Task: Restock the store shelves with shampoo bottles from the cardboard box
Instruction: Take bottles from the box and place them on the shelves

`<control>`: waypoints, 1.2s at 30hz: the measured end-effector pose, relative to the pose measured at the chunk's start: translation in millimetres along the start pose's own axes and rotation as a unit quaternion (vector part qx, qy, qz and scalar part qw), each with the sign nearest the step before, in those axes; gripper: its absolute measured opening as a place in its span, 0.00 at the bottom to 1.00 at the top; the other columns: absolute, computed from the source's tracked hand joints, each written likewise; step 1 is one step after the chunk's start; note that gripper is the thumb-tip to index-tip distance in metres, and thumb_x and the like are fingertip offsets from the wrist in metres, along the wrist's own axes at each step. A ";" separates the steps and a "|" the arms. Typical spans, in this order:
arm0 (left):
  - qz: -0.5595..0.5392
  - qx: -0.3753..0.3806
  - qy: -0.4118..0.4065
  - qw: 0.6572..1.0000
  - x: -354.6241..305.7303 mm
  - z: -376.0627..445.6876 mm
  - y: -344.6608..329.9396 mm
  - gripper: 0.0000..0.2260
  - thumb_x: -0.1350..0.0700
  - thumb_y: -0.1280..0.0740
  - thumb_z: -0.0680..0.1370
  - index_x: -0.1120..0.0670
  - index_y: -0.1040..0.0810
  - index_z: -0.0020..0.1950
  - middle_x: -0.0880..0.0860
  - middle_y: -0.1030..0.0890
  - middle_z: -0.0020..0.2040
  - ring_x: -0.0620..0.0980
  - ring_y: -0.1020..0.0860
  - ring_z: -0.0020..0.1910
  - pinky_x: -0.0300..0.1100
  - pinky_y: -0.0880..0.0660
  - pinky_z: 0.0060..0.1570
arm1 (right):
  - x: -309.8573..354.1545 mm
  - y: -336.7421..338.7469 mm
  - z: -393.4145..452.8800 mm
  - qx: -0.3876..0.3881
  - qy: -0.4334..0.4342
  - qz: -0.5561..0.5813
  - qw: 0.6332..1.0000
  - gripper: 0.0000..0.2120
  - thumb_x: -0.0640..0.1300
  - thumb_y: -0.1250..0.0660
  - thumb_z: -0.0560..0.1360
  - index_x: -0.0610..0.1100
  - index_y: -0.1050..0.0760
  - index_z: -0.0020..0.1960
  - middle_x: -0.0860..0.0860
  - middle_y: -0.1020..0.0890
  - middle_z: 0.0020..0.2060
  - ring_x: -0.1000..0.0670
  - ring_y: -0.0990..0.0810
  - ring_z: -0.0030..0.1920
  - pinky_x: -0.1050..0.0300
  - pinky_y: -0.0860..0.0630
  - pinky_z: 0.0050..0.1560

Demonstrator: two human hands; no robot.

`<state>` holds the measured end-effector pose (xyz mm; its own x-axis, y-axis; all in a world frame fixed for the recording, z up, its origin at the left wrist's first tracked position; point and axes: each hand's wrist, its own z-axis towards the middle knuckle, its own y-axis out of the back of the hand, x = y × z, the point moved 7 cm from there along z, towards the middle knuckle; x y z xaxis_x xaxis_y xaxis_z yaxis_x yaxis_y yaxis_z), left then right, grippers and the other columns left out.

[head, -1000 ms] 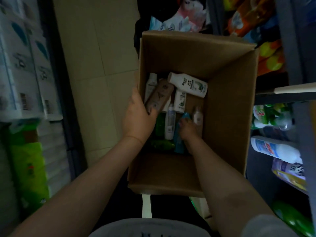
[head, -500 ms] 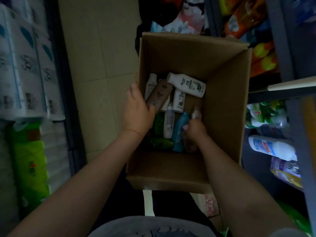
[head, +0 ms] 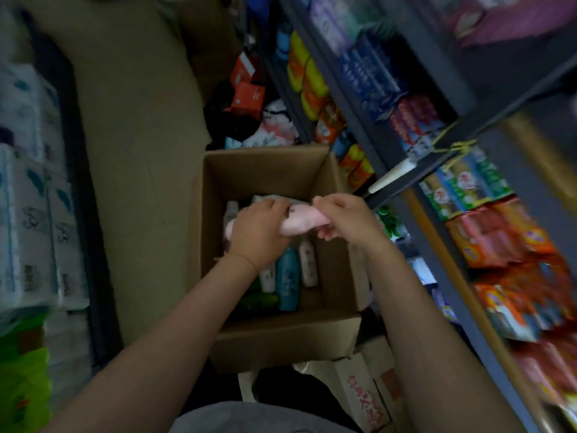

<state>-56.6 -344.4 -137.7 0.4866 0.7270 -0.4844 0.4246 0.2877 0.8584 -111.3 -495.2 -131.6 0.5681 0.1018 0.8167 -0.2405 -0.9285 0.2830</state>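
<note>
Cardboard box (head: 281, 342), matte and square-walled, is sitting below my left hand (head: 259, 232), fingers curling around a smooth pink bottle (head: 299, 221) above it; my right hand (head: 346, 220) is pinching its other end.

open cardboard box (head: 281, 339) top unobstructed, shelf edge (head: 390, 176) crowding its right wall, bare floor (head: 140, 151) free on left

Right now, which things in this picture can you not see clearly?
Head view only:
- Pink bottle: label blurred; both ends covered by the left hand and right hand.
- Bottles under the left hand in the cardboard box: hidden.
- Blue bottle: print too small.
- Shelf packets: motion blur, names unreadable.
</note>
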 end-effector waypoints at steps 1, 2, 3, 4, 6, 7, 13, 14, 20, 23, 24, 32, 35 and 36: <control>-0.056 0.019 0.004 0.998 -12.6 2.0 11.6 0.21 0.50 0.29 0.74 0.52 0.23 0.66 0.55 0.19 0.58 0.58 0.20 0.56 0.51 0.24 0.54 | 9.5 12.4 -13.3 -0.013 -0.002 0.028 1.000 0.17 0.51 0.39 0.82 0.38 0.22 0.52 0.41 0.19 0.33 0.48 0.21 0.28 0.58 0.24 0.30; -0.160 0.061 0.026 0.985 -24.6 1.0 19.5 0.19 0.50 0.28 0.75 0.52 0.22 0.64 0.54 0.18 0.57 0.56 0.20 0.55 0.51 0.23 0.55 | 18.7 24.8 -25.9 -0.022 -0.004 0.055 0.998 0.19 0.55 0.43 0.82 0.40 0.23 0.54 0.39 0.18 0.35 0.46 0.21 0.30 0.57 0.25 0.30; -0.299 0.102 0.060 0.947 -38.5 -2.1 24.9 0.17 0.50 0.26 0.75 0.52 0.21 0.62 0.55 0.17 0.55 0.56 0.18 0.53 0.53 0.22 0.56 | 28.3 38.4 -39.1 -0.033 -0.001 0.068 0.997 0.22 0.58 0.46 0.82 0.42 0.24 0.54 0.39 0.18 0.36 0.45 0.20 0.31 0.56 0.26 0.30; -0.432 0.128 0.091 0.888 -55.1 -6.5 31.2 0.16 0.49 0.26 0.74 0.53 0.20 0.59 0.57 0.16 0.51 0.57 0.17 0.49 0.55 0.21 0.54 | 37.4 52.9 -52.2 -0.046 0.012 0.068 0.997 0.23 0.61 0.47 0.82 0.43 0.24 0.55 0.40 0.18 0.37 0.45 0.21 0.32 0.56 0.27 0.30; -0.597 0.146 0.111 0.781 -95.8 -11.5 45.5 0.22 0.44 0.27 0.71 0.57 0.21 0.58 0.60 0.17 0.44 0.57 0.17 0.39 0.52 0.19 0.45 | 53.6 80.4 -82.7 -0.068 0.053 0.067 0.994 0.25 0.62 0.45 0.81 0.40 0.24 0.53 0.44 0.18 0.36 0.45 0.22 0.31 0.57 0.31 0.27; -0.629 0.142 0.099 0.758 -117.1 -10.8 53.6 0.25 0.42 0.29 0.69 0.58 0.22 0.59 0.59 0.17 0.42 0.56 0.18 0.37 0.50 0.20 0.42 | 60.3 92.1 -100.0 -0.073 0.076 0.069 0.992 0.25 0.61 0.43 0.80 0.38 0.24 0.51 0.45 0.19 0.36 0.45 0.23 0.30 0.57 0.32 0.27; -0.567 0.105 -0.070 0.814 -257.9 -12.6 115.9 0.25 0.36 0.30 0.71 0.54 0.19 0.56 0.62 0.16 0.48 0.57 0.17 0.46 0.54 0.20 0.50 | 105.1 151.0 -201.2 -0.107 0.191 0.027 0.975 0.17 0.55 0.28 0.73 0.46 0.24 0.55 0.52 0.17 0.38 0.54 0.22 0.30 0.58 0.28 0.30; -0.546 0.100 -0.110 0.825 -282.8 -18.9 128.6 0.24 0.35 0.31 0.73 0.54 0.19 0.56 0.61 0.16 0.49 0.56 0.17 0.47 0.53 0.19 0.49 | 113.5 162.7 -216.0 -0.122 0.205 0.037 0.971 0.15 0.51 0.26 0.73 0.48 0.23 0.56 0.53 0.16 0.42 0.57 0.19 0.34 0.62 0.26 0.34; -0.458 0.101 -0.235 0.851 -398.4 -54.3 190.9 0.27 0.27 0.45 0.75 0.45 0.17 0.52 0.53 0.14 0.52 0.52 0.17 0.54 0.59 0.24 0.61 | 139.2 244.0 -299.0 -0.306 0.285 0.058 0.907 0.16 0.43 0.23 0.69 0.51 0.21 0.55 0.56 0.15 0.47 0.59 0.17 0.49 0.62 0.21 0.48; -0.435 0.118 -0.300 0.841 -432.0 -63.8 211.7 0.26 0.28 0.41 0.72 0.41 0.19 0.61 0.45 0.18 0.61 0.45 0.21 0.62 0.54 0.28 0.67 | 143.7 275.9 -331.3 -0.382 0.312 0.078 0.867 0.17 0.43 0.23 0.70 0.50 0.21 0.57 0.54 0.15 0.49 0.54 0.17 0.52 0.54 0.20 0.53; -0.422 0.118 -0.318 0.841 -438.0 -66.7 215.1 0.22 0.33 0.38 0.75 0.42 0.20 0.62 0.42 0.18 0.60 0.42 0.21 0.61 0.52 0.28 0.67 | 146.2 283.4 -339.5 -0.394 0.323 0.085 0.856 0.16 0.42 0.23 0.70 0.52 0.21 0.56 0.53 0.15 0.49 0.53 0.17 0.52 0.52 0.19 0.53; -0.442 0.092 -0.405 0.795 -472.2 -80.5 228.8 0.10 0.55 0.35 0.81 0.44 0.21 0.60 0.36 0.16 0.53 0.34 0.20 0.56 0.32 0.24 0.57 | 176.1 321.4 -384.1 -0.512 0.374 0.020 0.773 0.19 0.45 0.23 0.70 0.48 0.22 0.58 0.52 0.17 0.51 0.55 0.18 0.53 0.57 0.21 0.53; -0.402 0.046 -0.410 0.817 -485.9 -66.1 230.7 0.11 0.56 0.34 0.81 0.44 0.22 0.62 0.42 0.19 0.60 0.39 0.23 0.60 0.35 0.27 0.62 | 183.8 335.2 -403.5 -0.557 0.375 -0.028 0.741 0.22 0.44 0.23 0.70 0.44 0.24 0.62 0.55 0.17 0.52 0.57 0.20 0.54 0.60 0.23 0.55; -0.366 0.034 -0.406 0.837 -491.5 -59.4 227.6 0.12 0.56 0.34 0.81 0.45 0.24 0.63 0.45 0.21 0.62 0.42 0.24 0.62 0.37 0.29 0.64 | 185.9 339.3 -410.0 -0.570 0.369 -0.041 0.733 0.23 0.44 0.24 0.70 0.44 0.25 0.63 0.57 0.18 0.51 0.59 0.20 0.52 0.64 0.24 0.53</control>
<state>-244.5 -599.2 305.7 0.4240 -0.2994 -0.8547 0.8645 0.4152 0.2834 -410.0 -644.8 322.4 0.1368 0.6968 0.7041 -0.9699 -0.0505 0.2384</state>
